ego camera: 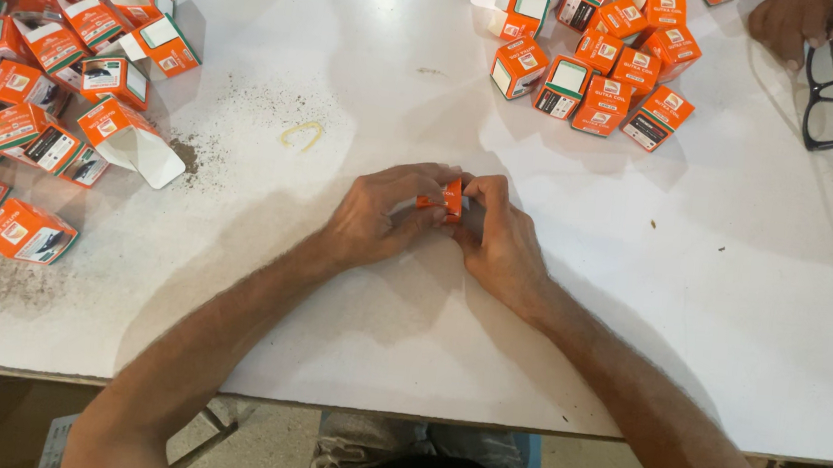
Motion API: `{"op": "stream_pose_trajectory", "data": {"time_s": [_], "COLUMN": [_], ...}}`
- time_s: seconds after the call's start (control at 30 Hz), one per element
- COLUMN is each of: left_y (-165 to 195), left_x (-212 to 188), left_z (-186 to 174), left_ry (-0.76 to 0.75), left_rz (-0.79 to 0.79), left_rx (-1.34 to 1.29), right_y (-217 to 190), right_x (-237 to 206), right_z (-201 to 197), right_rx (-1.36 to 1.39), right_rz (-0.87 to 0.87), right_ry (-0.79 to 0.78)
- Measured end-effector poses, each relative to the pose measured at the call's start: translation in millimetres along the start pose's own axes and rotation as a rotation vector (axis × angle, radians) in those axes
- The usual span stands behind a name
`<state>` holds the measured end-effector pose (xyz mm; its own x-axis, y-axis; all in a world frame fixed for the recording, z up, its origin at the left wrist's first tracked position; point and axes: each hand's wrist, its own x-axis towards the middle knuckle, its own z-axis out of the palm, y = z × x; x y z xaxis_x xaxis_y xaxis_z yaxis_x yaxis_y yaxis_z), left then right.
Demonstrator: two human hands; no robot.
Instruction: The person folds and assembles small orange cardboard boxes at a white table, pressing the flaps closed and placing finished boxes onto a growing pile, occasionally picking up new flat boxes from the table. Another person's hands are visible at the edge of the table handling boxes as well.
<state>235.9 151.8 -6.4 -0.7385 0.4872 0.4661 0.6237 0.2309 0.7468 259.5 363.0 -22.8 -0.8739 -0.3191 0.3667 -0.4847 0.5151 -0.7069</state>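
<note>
Both my hands meet over the middle of the white table (710,320). Between them is one small orange carton (448,200), mostly hidden by fingers. My left hand (378,216) grips it from the left, thumb and fingers curled around it. My right hand (499,236) grips it from the right, fingertips pressing on its top edge. The carton sits just above the tabletop; I cannot tell whether it touches.
A heap of orange cartons (40,61), some with open white flaps, lies at the left. Another cluster of closed orange cartons (602,65) lies at the back right. A person's hand (792,21) and black-framed glasses (830,95) are at the far right. A yellowish rubber band (302,134) lies among dark dust.
</note>
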Motion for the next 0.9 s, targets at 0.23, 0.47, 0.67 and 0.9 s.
{"op": "stream_pose_trajectory", "data": {"time_s": [0.23,0.47,0.67,0.9], "left_y": [4,18,-45,-107], "left_x": [-5,-43,-128,-218], "left_z": [-5,-30,-162,-411], "left_ry": [-0.105,-0.005,0.684,1.324], "left_rz": [0.23,0.147,0.049,-0.45], "left_rx": [0.308,0.467,0.637,0.313], "right_y": [2,8,29,24], "right_x": [-3,26,22,32], "right_z": [1,-21,-34,-22], "right_rx": [-0.116,-0.525,-0.427,-0.416], "right_rz": [-0.019,-0.228,-0.208,-0.215], "right_ry": [-0.036,0.157,0.215,0.082]}}
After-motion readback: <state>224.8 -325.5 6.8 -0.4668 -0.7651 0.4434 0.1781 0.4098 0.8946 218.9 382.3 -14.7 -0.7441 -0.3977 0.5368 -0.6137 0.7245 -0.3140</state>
